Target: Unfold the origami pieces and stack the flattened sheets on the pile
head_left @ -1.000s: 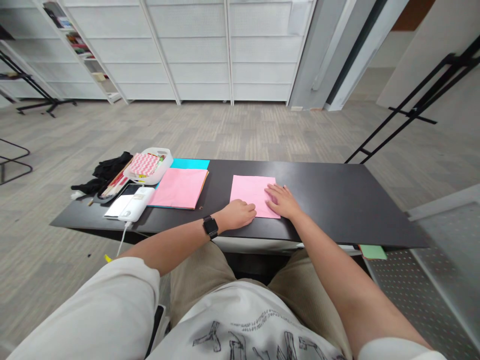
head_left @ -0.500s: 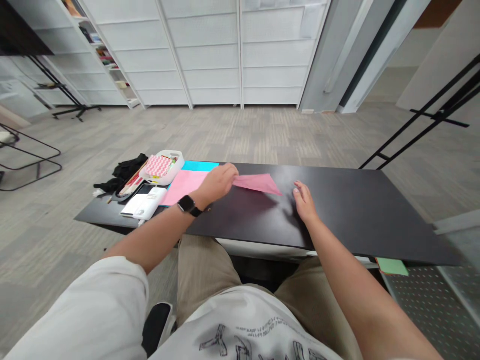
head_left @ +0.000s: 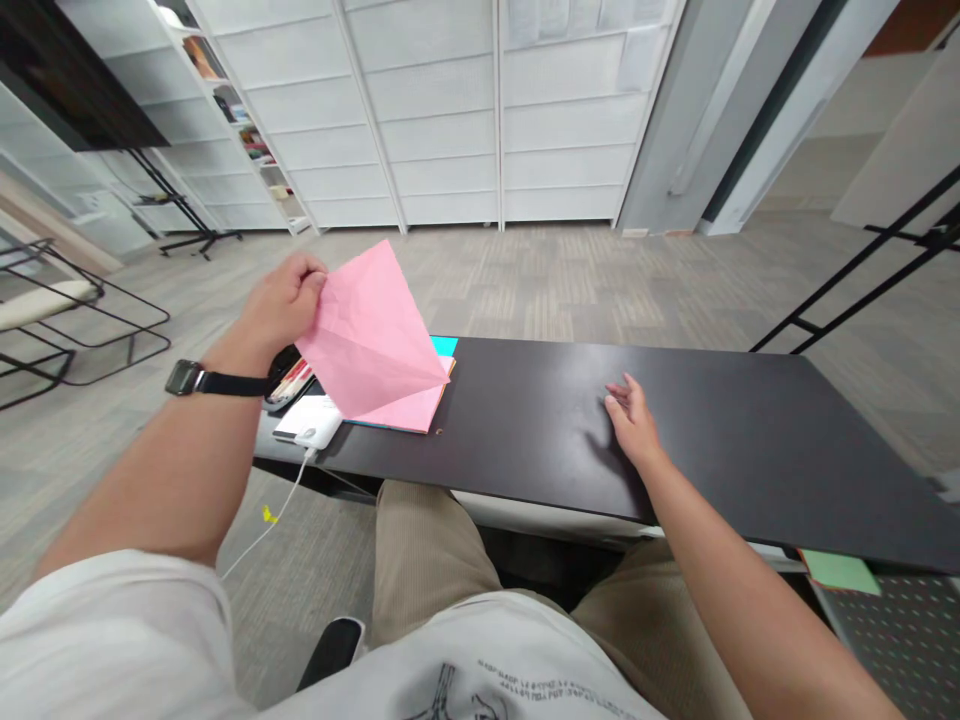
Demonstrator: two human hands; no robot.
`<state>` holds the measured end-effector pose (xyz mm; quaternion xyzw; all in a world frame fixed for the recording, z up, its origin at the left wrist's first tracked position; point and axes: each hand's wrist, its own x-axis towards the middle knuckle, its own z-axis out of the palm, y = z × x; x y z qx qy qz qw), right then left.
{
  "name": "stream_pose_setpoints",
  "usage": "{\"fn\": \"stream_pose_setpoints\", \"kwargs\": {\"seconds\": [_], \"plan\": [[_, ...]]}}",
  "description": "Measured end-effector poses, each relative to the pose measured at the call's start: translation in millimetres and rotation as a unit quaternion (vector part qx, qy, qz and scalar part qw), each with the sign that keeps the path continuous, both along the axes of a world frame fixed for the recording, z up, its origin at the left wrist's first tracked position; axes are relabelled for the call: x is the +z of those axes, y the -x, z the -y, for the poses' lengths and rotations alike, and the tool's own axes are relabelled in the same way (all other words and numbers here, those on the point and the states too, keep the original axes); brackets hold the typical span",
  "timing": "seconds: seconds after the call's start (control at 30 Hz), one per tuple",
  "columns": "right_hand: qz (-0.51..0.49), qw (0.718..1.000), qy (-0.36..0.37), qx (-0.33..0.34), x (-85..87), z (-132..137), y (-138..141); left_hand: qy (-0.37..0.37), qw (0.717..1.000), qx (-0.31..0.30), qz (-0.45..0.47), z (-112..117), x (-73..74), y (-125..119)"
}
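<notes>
My left hand [head_left: 283, 305], with a watch on its wrist, pinches one corner of a creased pink sheet of paper [head_left: 371, 325]. The sheet is raised and tilted above the table's left part. Under it lies a stack of coloured paper [head_left: 412, 415], pink on top, with a blue sheet [head_left: 444, 346] showing at the far edge. My right hand [head_left: 634, 418] hovers over the dark table [head_left: 525, 420], fingers apart and loosely curved, with nothing in it.
A white power bank [head_left: 313, 425] with a cable sits at the table's left end. Behind it, a tray of pens [head_left: 291, 385] is partly hidden by my left hand. A green sheet [head_left: 840, 570] shows under the table's right front edge. White cabinets [head_left: 442, 120] stand beyond.
My left hand has moved left and up, carrying the pink sheet from above mid-table to over the paper stack. My right hand stays over the table. The view has shifted slightly.
</notes>
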<state>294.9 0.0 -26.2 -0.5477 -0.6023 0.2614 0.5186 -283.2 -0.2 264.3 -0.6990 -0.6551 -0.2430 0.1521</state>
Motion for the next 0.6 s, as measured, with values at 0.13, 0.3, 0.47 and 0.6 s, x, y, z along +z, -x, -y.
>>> {"fn": "stream_pose_setpoints", "kwargs": {"seconds": [0.13,0.3,0.47,0.6], "plan": [[0.015,1.0,0.0,0.003,-0.4,-1,-1,0.127,0.99,-0.036,-0.056,-37,-39.1,16],[0.023,1.0,-0.005,-0.002,-1.2,-2,-2,0.18,0.967,-0.102,-0.149,-75,-101.4,-1],[0.025,1.0,0.008,-0.006,1.9,-1,0,0.194,0.958,-0.117,-0.175,-95,-146.1,-25],[0.027,1.0,0.014,-0.007,5.6,1,0,0.159,0.974,-0.098,-0.132,-97,-163.3,-39]]}}
